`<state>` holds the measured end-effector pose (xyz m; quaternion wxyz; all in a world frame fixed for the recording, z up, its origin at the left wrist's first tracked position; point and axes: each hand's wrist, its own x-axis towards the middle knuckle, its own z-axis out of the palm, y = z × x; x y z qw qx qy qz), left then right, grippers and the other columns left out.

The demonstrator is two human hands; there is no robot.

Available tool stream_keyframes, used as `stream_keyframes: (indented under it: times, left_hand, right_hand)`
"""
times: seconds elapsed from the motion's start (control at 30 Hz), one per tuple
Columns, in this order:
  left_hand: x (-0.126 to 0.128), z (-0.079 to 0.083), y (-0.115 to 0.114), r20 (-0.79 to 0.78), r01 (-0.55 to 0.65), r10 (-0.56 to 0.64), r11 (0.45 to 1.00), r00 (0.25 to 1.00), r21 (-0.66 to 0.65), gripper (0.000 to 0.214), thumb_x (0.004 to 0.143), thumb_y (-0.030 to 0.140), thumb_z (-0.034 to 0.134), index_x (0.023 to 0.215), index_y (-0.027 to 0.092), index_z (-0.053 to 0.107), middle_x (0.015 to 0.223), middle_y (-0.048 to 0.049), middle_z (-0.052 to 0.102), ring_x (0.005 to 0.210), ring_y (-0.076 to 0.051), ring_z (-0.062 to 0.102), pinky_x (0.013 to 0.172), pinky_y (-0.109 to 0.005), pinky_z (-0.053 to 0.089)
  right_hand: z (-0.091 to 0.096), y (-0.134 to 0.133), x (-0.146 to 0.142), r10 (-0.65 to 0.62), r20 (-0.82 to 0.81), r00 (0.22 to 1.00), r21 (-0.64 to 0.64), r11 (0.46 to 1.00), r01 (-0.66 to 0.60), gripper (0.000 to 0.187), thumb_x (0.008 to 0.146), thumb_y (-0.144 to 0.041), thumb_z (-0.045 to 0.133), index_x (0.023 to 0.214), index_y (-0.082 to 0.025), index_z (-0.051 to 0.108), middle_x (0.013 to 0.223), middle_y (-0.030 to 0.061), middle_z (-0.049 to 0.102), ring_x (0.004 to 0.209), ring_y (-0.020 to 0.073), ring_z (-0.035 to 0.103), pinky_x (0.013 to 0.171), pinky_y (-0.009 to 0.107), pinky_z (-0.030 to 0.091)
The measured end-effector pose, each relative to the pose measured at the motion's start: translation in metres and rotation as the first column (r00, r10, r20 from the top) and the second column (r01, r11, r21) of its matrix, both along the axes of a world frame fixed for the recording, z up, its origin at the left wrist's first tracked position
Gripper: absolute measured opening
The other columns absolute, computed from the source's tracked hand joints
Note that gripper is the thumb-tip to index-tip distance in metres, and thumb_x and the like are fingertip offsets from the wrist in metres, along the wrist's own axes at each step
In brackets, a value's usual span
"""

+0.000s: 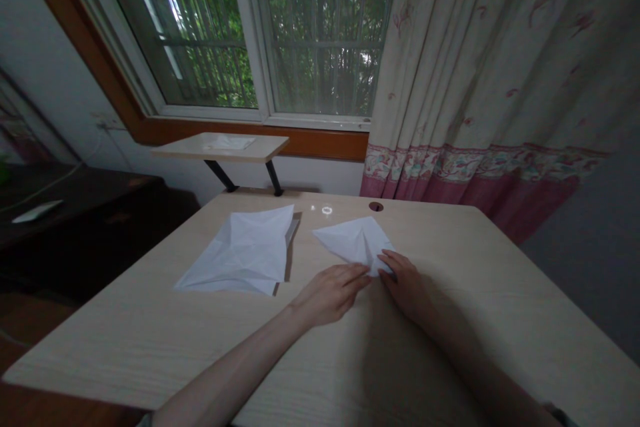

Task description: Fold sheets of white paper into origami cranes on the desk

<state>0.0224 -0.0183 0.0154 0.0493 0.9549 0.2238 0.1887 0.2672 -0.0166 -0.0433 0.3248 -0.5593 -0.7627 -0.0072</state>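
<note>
On the desk in front of me lies a folded sheet of thin white paper (350,238), with a point toward the left and a crease raised near its middle. My left hand (333,295) grips its near edge, fingers pressed together. At the near right corner, my right hand (407,285) has the paper between thumb and fingers. The fingertips of both hands are close together, and they hide part of the near edge. To the left rests a stack of white paper sheets (250,247), creased and spread unevenly.
The pale wooden desk (310,360) has a round cable hole (376,207) at its back edge. A small raised shelf (185,147) on black legs bears another piece of white paper (231,143). Behind are a window and a floral curtain (465,87); a dark table (100,197) stands left.
</note>
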Motion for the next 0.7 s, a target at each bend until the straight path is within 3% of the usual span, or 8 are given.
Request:
stream_keyframes:
  times: [0.33, 0.57, 0.7]
  left_hand:
    - [0.0, 0.001, 0.001, -0.07, -0.081, 0.083, 0.996, 0.994, 0.032, 0.042, 0.097, 0.022, 0.048, 0.139, 0.022, 0.047, 0.146, -0.0071, 0.049, 0.136, -0.025, 0.043, 0.107, -0.042, 0.041]
    - [-0.002, 0.0, 0.003, -0.081, -0.158, 0.163, 0.985, 0.983, 0.061, 0.042, 0.098, 0.026, 0.048, 0.14, 0.025, 0.047, 0.153, -0.0068, 0.04, 0.139, -0.027, 0.039, 0.107, -0.045, 0.042]
    - [-0.005, -0.003, 0.008, -0.013, -0.19, 0.191, 0.98, 0.981, 0.054, 0.037, 0.098, 0.027, 0.049, 0.134, 0.026, 0.053, 0.153, -0.0065, 0.039, 0.139, -0.027, 0.038, 0.108, -0.045, 0.042]
  right_hand:
    - [0.014, -0.011, -0.007, -0.004, 0.233, 0.973, -0.006, 1.0, 0.005, 0.037, 0.092, -0.021, 0.045, 0.122, -0.013, 0.065, 0.128, 0.0168, 0.065, 0.118, 0.0283, 0.062, 0.101, 0.047, 0.049]
    - [0.027, -0.019, -0.015, -0.04, 0.353, 0.935, 0.015, 0.999, 0.037, 0.031, 0.096, -0.022, 0.044, 0.115, -0.017, 0.068, 0.116, 0.0128, 0.072, 0.106, 0.0261, 0.067, 0.093, 0.044, 0.049]
    - [0.035, -0.026, -0.02, -0.03, 0.376, 0.926, 0.044, 0.999, 0.015, 0.031, 0.098, -0.022, 0.042, 0.11, -0.016, 0.07, 0.105, 0.0119, 0.075, 0.094, 0.0256, 0.07, 0.089, 0.044, 0.047]
